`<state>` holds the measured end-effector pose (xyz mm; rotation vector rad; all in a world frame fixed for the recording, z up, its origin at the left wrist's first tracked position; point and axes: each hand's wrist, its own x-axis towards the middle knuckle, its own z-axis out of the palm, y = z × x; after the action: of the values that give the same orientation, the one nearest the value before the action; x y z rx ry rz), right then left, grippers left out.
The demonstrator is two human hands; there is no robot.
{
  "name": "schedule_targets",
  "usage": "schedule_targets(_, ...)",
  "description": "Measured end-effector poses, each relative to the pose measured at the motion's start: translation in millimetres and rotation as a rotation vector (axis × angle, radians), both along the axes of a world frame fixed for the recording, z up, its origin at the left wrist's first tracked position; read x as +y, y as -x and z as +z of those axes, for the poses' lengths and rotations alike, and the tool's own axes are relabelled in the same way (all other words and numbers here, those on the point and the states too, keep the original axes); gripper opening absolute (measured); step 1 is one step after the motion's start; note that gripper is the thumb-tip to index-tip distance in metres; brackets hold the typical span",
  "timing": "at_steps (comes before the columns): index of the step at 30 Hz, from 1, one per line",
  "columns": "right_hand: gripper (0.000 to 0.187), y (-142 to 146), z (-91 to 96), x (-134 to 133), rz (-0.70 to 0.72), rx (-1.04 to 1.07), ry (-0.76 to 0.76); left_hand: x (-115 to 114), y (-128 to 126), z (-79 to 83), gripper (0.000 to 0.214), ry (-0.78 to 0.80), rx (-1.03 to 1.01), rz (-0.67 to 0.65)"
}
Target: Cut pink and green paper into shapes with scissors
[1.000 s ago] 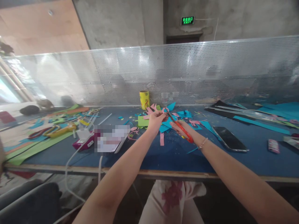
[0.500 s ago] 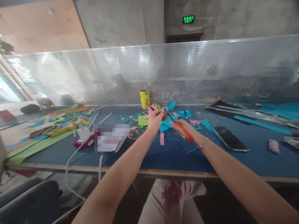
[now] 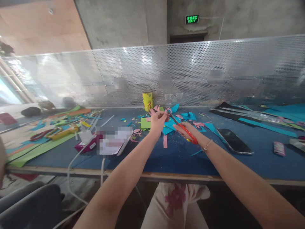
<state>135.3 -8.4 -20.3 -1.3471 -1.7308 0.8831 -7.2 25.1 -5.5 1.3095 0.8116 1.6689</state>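
Note:
My left hand (image 3: 158, 121) pinches a small pink piece (image 3: 168, 111) between thumb and fingers, above the middle of the table. My right hand (image 3: 184, 131) is closed round the red handles of a pair of scissors (image 3: 193, 138). Their dark blades point up and left and reach the pink piece; whether they are cutting into it is too small to tell. Below and behind both hands lie blue scraps (image 3: 168, 129), green scraps (image 3: 145, 123) and a pink strip (image 3: 165, 141).
A yellow cylinder (image 3: 147, 101) stands by the perforated metal screen (image 3: 133, 70). Left are a purple power strip (image 3: 88, 144) with cables, a white-screened device (image 3: 116, 143) and yellow-handled tool (image 3: 63, 132). A black phone (image 3: 234, 141) and pink packet (image 3: 279, 149) lie right.
Hardly anything differs. Around the scissor tips the pink piece has shifted slightly, while both hands stay in almost the same place.

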Motion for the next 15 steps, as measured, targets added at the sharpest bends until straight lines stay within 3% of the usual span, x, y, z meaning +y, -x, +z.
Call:
schedule_targets(10,0.042,3.2,9.6,-9.1,-0.019,-0.017,0.042,0.7,-0.6,-0.7,0.014,0.046,-0.059,-0.041)
schedule_targets(15,0.044,-0.2,2.7,-2.1,0.068,-0.039,-0.059,1.4,0.6,-1.0,0.012,0.072,-0.042,-0.033)
